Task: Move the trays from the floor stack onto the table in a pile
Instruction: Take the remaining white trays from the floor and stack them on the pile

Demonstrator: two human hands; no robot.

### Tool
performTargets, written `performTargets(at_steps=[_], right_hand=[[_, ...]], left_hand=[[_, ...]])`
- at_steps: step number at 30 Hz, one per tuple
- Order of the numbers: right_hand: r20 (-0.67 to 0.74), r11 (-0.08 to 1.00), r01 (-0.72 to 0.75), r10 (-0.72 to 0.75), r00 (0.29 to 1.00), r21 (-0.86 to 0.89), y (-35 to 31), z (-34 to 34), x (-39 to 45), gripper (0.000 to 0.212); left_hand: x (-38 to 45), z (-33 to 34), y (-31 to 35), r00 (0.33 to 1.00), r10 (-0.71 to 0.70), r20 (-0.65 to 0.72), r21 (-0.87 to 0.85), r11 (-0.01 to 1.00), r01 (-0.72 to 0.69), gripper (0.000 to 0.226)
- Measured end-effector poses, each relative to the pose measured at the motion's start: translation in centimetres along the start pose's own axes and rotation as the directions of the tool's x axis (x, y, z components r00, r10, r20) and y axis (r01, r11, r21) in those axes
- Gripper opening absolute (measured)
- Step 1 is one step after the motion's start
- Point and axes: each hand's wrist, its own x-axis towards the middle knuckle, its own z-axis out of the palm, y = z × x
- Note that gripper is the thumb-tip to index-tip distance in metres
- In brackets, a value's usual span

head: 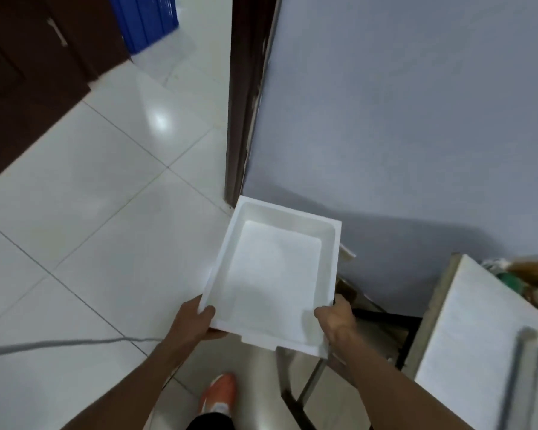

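A white rectangular tray point(277, 274) is held in the air above the tiled floor, its long side pointing away from me and its inside empty. My left hand point(196, 318) grips its near left corner, thumb over the rim. My right hand point(336, 321) grips the near right corner the same way. A white table top point(466, 336) shows at the lower right, beside the tray. The floor stack of trays is not in view.
A grey wall point(401, 119) and a dark door frame point(246, 97) rise straight ahead. Dark wooden doors point(28, 88) and a blue crate point(146, 20) stand at the far left. A grey cable point(59, 344) crosses the floor. My orange shoe point(219, 395) is below the tray.
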Motion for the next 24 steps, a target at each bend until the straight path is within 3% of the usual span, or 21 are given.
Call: performTargets(at_steps=[5, 10, 14, 20, 24], right_hand=[[0.020, 0.974, 0.162, -0.167, 0.986, 0.160, -2.5, -4.6, -6.1, 0.044], [0.048, 0.947, 0.275, -0.286, 0.957, 0.169, -2.9, -9.6, -12.9, 0.044], [0.014, 0.907, 0.346, -0.360, 0.933, 0.241, -1.2, -14.3, -18.2, 0.046], [-0.023, 0.853, 0.361, -0.381, 0.924, 0.377, 3.5, -22.3, -23.3, 0.038], [-0.022, 0.813, 0.402, -0.434, 0.900, 0.421, 6.8, -27.0, -25.7, 0.045]], left_hand=[[-6.7, -0.9, 4.7, 0.998, 0.056, -0.021, -0.108, 0.992, -0.058, 0.030], [-15.2, -0.6, 8.1, 0.984, 0.165, -0.071, -0.122, 0.977, -0.173, 0.031], [-21.9, 1.0, 10.3, 0.959, 0.239, -0.152, -0.008, 0.970, -0.243, 0.030], [-31.9, 6.0, 14.6, 0.889, 0.435, -0.144, 0.282, 0.879, -0.384, 0.035], [-36.6, 9.1, 16.5, 0.888, 0.450, -0.090, 0.351, 0.849, -0.394, 0.045]])
